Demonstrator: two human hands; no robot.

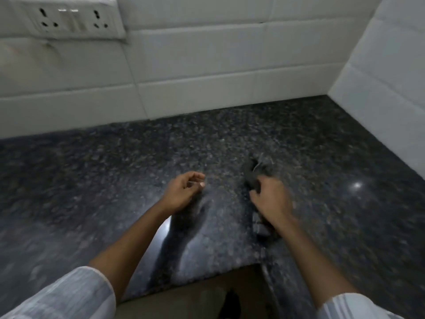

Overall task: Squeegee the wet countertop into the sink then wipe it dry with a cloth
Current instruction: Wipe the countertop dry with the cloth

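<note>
The right hand (270, 199) is gripping a dark crumpled cloth (254, 173); the left hand (184, 191), loosely curled beside it, is holding nothing. The bunched cloth risks smearing the speckled black granite countertop (115, 180).

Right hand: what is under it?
The right hand grips a dark cloth on the granite countertop. Its bunched end sticks out past the fingers; the part beneath the palm is hidden and blurred.

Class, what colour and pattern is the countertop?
Dark grey-black speckled granite countertop, seen in the head view.

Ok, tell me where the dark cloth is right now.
In the head view, the dark cloth is gripped by the right hand on the granite countertop, right of the left hand.
</note>
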